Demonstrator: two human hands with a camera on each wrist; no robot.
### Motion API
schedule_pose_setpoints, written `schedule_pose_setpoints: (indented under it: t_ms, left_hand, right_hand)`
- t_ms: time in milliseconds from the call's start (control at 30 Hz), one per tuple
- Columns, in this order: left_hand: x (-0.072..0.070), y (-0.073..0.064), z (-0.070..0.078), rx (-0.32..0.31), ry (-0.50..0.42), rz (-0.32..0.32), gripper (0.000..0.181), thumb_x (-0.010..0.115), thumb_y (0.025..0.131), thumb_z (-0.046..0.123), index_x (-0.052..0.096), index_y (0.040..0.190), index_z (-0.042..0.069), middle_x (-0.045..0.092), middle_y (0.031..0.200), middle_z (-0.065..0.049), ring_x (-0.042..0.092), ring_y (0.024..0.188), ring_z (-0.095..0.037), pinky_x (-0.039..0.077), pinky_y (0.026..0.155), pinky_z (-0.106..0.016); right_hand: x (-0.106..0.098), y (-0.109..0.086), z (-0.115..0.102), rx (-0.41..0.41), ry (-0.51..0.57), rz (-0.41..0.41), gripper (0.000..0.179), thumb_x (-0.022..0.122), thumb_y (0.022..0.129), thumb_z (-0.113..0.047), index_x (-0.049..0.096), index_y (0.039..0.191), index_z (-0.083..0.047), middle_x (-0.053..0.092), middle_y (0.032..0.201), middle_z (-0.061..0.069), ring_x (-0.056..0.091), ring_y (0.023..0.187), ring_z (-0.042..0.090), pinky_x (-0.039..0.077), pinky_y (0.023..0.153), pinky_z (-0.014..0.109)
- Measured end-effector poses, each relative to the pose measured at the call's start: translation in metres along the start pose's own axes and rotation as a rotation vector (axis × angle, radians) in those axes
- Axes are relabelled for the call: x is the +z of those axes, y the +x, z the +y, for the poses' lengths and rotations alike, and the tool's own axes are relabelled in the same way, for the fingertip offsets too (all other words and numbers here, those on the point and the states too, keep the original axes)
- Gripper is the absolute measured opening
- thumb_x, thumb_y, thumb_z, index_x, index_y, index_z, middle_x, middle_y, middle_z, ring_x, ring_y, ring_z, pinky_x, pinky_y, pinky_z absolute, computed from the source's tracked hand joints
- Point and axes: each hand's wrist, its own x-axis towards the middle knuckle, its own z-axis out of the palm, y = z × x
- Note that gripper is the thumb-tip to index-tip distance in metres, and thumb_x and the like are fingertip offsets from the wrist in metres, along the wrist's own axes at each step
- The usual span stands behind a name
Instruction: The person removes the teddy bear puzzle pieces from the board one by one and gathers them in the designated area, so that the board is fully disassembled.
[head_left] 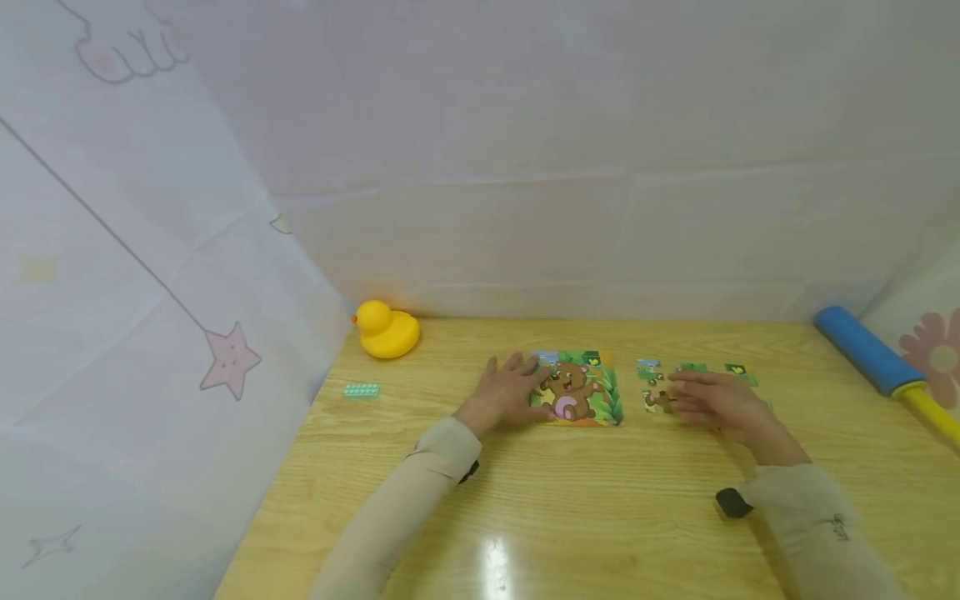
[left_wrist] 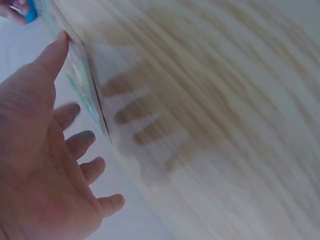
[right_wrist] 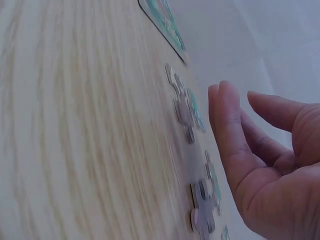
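Observation:
A bear puzzle board point(head_left: 572, 385) lies flat on the wooden table in the head view. My left hand point(head_left: 504, 393) is at its left side, fingers spread, with the thumb by the near edge and fingertips overlapping the picture. In the left wrist view, the thumb point(left_wrist: 56, 56) reaches the board's edge. To the right of the board lie several loose jigsaw pieces point(head_left: 649, 370). My right hand point(head_left: 718, 403) hovers over them and hides some. The right wrist view shows its fingers point(right_wrist: 230, 120) extended above the pieces, with nothing between fingers and thumb.
A yellow rubber duck point(head_left: 390, 332) sits at the table's back left, with a mint-green studded block point(head_left: 362, 390) in front of it. At the right edge lies a blue tube with a yellow handle point(head_left: 870, 350). Printed cloth point(head_left: 480, 233) walls the back and sides.

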Motion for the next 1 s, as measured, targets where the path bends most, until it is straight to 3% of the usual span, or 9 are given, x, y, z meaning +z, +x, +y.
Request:
schedule_pose_setpoints:
  t_ms: [133, 367, 667, 800, 1000]
  left_hand:
    - [0.003, 0.001, 0.003, 0.042, -0.063, -0.009, 0.076, 0.052, 0.094, 0.07, 0.027, 0.16, 0.041, 0.019, 0.171, 0.003, 0.012, 0.16, -0.028, 0.012, 0.125, -0.066]
    - [0.001, 0.005, 0.012, 0.081, -0.119, 0.016, 0.074, 0.045, 0.097, 0.07, 0.026, 0.161, 0.037, 0.018, 0.171, -0.002, 0.014, 0.159, -0.031, 0.013, 0.123, -0.069]
    - [-0.002, 0.011, 0.019, 0.073, -0.151, -0.002, 0.073, 0.046, 0.098, 0.067, 0.026, 0.161, 0.037, 0.017, 0.172, -0.002, 0.014, 0.159, -0.031, 0.012, 0.122, -0.07]
    - [-0.001, 0.016, 0.019, 0.065, -0.159, -0.014, 0.073, 0.046, 0.097, 0.069, 0.024, 0.161, 0.039, 0.017, 0.172, -0.002, 0.015, 0.159, -0.03, 0.011, 0.123, -0.07]
    - [0.002, 0.022, 0.019, 0.061, -0.164, -0.039, 0.074, 0.044, 0.097, 0.07, 0.022, 0.161, 0.041, 0.016, 0.172, -0.002, 0.015, 0.159, -0.029, 0.008, 0.123, -0.069]
  right_hand:
    - [0.012, 0.006, -0.003, -0.031, -0.009, -0.024, 0.065, 0.057, 0.106, -0.028, 0.031, 0.155, 0.006, 0.07, 0.126, 0.002, 0.073, 0.105, 0.011, 0.06, 0.092, 0.034]
    - [0.035, 0.017, -0.012, -0.058, 0.001, -0.067, 0.063, 0.057, 0.105, -0.023, 0.032, 0.153, 0.011, 0.071, 0.121, 0.003, 0.073, 0.103, 0.013, 0.059, 0.092, 0.032]
    - [0.057, 0.029, -0.018, -0.038, -0.039, -0.067, 0.054, 0.055, 0.106, -0.019, 0.04, 0.15, 0.009, 0.069, 0.125, 0.009, 0.072, 0.097, 0.012, 0.061, 0.089, 0.03]
    - [0.065, 0.033, -0.02, -0.044, -0.07, -0.085, 0.053, 0.053, 0.106, -0.017, 0.04, 0.149, 0.011, 0.066, 0.129, 0.019, 0.072, 0.099, 0.015, 0.06, 0.09, 0.031]
    - [0.074, 0.04, -0.02, -0.046, -0.169, -0.097, 0.05, 0.053, 0.106, -0.016, 0.043, 0.146, 0.013, 0.064, 0.127, 0.026, 0.071, 0.095, 0.015, 0.061, 0.087, 0.032]
